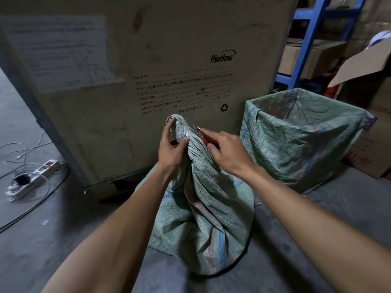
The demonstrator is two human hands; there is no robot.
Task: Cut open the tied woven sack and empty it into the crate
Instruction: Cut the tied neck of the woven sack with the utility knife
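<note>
The sack (203, 208) stands on the floor (53, 240), its tied neck (182, 132) gripped in the closed left hand (172, 149). The right hand (227, 151) is closed on a red-handled cutter (204, 135), blade at the neck, close to the left fingers (186, 141). A slip could nick them, or slash the weave. The lined crate (304, 136) waits just right.

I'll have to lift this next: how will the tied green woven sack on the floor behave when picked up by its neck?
The woven sack is probably floppy: its cloth creases under the left hand. Its bulging bottom suggests weight low down, so it would likely sag and swing. How heavy, I cannot tell.
</note>
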